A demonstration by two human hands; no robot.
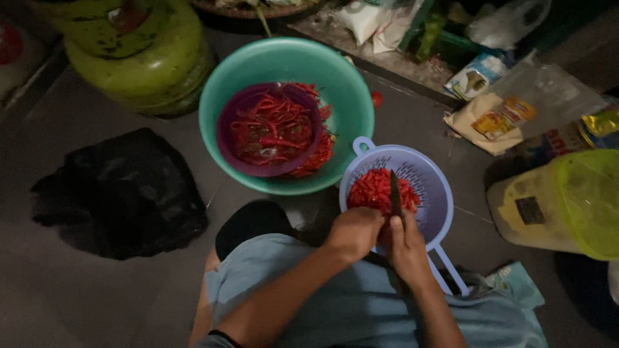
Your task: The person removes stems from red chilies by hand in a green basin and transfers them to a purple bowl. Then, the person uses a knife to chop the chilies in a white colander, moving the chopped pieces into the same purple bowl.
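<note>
Most chillies [274, 129] remain whole in the purple bowl [227, 138], upper centre; your right hand [406, 241] grips the knife [394, 192], left hand [354, 232] clenched on a chilli, over the colander's [438, 193] cut pile [374, 190].

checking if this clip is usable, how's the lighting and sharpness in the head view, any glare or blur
Head view: dim overall, with the floor and black bag nearly lost in shadow; the teal basin and chillies in the blue colander are lit best; mild sheen on the green gas cylinder; the hands, left and right, and knife look slightly soft.
</note>
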